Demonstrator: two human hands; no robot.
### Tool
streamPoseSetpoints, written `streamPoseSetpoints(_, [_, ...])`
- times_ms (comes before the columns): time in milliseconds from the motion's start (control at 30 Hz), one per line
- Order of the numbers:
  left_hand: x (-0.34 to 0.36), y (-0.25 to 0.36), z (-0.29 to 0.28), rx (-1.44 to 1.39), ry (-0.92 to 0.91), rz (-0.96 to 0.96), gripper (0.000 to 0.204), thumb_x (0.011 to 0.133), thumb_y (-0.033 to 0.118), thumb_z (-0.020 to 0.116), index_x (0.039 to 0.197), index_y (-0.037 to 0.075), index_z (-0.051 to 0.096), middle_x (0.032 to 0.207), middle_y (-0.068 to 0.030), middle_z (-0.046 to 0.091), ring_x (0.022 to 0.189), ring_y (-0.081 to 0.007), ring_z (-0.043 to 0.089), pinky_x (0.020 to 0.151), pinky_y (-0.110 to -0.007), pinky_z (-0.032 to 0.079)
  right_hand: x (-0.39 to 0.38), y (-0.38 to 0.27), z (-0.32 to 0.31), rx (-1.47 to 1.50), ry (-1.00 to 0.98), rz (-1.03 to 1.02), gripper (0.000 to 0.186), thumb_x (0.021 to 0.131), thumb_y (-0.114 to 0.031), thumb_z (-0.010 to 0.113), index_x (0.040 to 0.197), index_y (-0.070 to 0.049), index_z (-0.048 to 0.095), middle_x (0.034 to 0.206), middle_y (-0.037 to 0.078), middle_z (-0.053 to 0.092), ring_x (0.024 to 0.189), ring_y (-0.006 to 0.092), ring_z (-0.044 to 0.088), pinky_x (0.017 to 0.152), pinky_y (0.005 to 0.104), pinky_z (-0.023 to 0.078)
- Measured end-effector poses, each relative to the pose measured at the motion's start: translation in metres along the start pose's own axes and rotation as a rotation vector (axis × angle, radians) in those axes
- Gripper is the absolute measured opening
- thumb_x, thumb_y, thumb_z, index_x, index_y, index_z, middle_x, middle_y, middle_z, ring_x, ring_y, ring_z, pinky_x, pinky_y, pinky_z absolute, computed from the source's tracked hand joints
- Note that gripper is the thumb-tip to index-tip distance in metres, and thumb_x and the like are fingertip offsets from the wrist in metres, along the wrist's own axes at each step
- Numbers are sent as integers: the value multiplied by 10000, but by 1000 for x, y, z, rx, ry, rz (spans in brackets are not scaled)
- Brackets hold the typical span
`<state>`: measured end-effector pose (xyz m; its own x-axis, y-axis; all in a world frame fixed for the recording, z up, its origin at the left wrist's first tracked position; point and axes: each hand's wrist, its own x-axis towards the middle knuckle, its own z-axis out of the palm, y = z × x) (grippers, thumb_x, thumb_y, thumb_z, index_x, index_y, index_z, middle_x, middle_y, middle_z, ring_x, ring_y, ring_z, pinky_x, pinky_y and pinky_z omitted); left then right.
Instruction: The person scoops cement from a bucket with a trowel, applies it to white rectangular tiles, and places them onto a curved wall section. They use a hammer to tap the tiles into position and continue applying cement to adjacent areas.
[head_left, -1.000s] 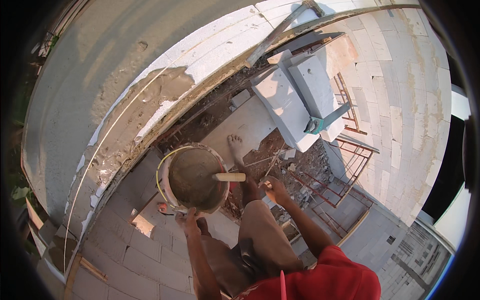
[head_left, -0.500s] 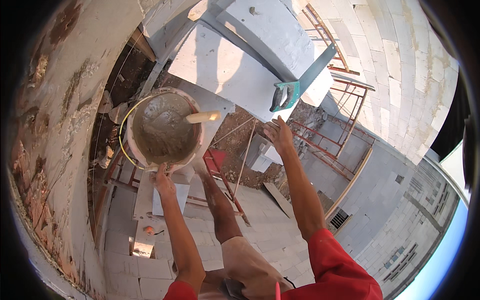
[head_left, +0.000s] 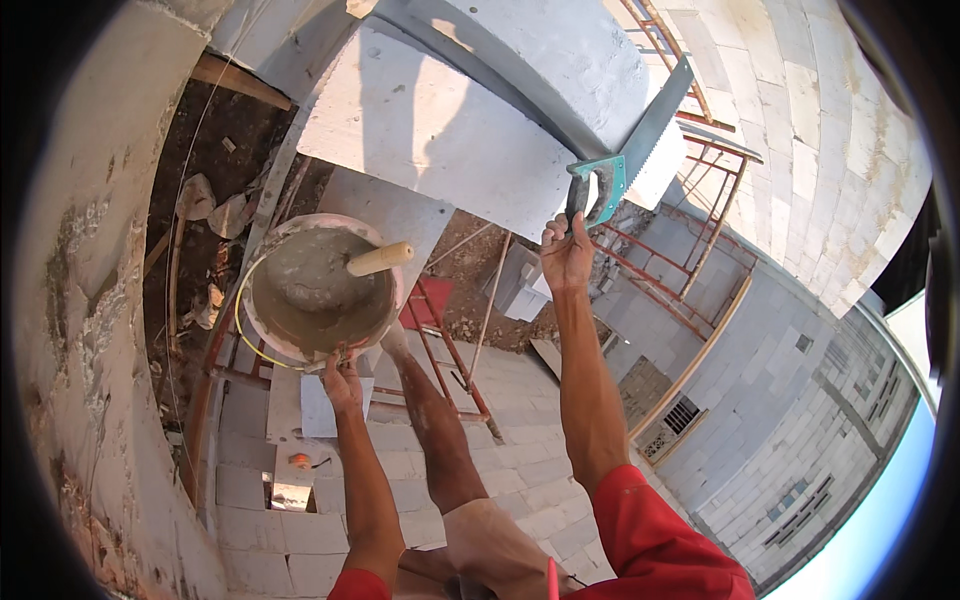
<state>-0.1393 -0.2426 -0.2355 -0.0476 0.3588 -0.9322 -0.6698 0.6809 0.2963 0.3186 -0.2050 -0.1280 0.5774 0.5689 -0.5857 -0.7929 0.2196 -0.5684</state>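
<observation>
My left hand (head_left: 343,386) is closed on the near rim of a round bucket (head_left: 262,330) of wet grey mortar (head_left: 318,285). A tool's wooden handle (head_left: 380,259) sticks out over the bucket's right side; its working end is hidden in the mortar. My right hand (head_left: 567,258) has its fingers and thumb closed round the lower end of the handle of a hand saw (head_left: 604,190). The saw has a teal and black handle, and its toothed blade points away to the upper right. It lies across the right end of pale blocks (head_left: 440,130).
Rusty red scaffold frames (head_left: 455,370) stand below and at right (head_left: 715,215). A rough wall (head_left: 90,300) runs along the left. Rubble (head_left: 225,215) lies beside the bucket. Far below is a paved block floor (head_left: 400,450). My bare leg (head_left: 435,430) extends between my arms.
My right hand has moved up from below the saw and closed on its handle. My left hand stays on the bucket rim. The view has shifted, bringing the blocks closer.
</observation>
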Motion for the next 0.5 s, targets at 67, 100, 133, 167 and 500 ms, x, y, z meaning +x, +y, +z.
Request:
streamPoseSetpoints(67, [-3, 10, -9, 20, 10, -10, 408, 896, 16, 681, 1274, -41, 540, 1238, -123, 617, 1073, -231, 639, 956, -333, 555, -3, -26, -8, -33, 34, -31, 203, 1084, -204, 532, 1163, -19, 506, 844, 51, 506, 740, 135, 546, 731, 294, 590])
streamPoseSetpoints(100, [-4, 13, -2, 35, 14, -2, 396, 896, 20, 687, 1261, -43, 548, 1219, -124, 626, 1062, -228, 640, 960, -334, 553, -4, -42, -9, -4, 0, -27, 261, 1085, -204, 523, 1255, -8, 490, 842, 46, 485, 735, 131, 538, 710, 292, 582])
streamPoseSetpoints(133, [-4, 13, 4, 46, 20, 4, 384, 895, 25, 693, 1247, -45, 557, 1200, -124, 635, 1050, -226, 641, 965, -335, 550, -4, -55, -3, -71, -28, -33, 329, 1078, -208, 526, 1328, 0, 478, 839, 35, 470, 715, 124, 520, 698, 290, 576])
streamPoseSetpoints(167, [-3, 10, 9, 12, 18, -4, 379, 894, 25, 697, 1242, -42, 564, 1186, -127, 642, 1048, -227, 641, 966, -340, 550, -4, -71, 0, -107, -22, -9, 335, 1072, -204, 529, 1336, -1, 496, 845, 32, 489, 696, 122, 503, 677, 284, 561])
streamPoseSetpoints(500, [-23, -84, 71, -391, 59, -53, 347, 898, 13, 696, 1226, -42, 594, 1212, -135, 664, 1118, -250, 649, 1041, -372, 555, 96, -191, 27, -622, 66, 91, 186, 1049, -201, 582, 1171, -64, 549, 807, 11, 526, 691, 116, 504, 605, 264, 451])
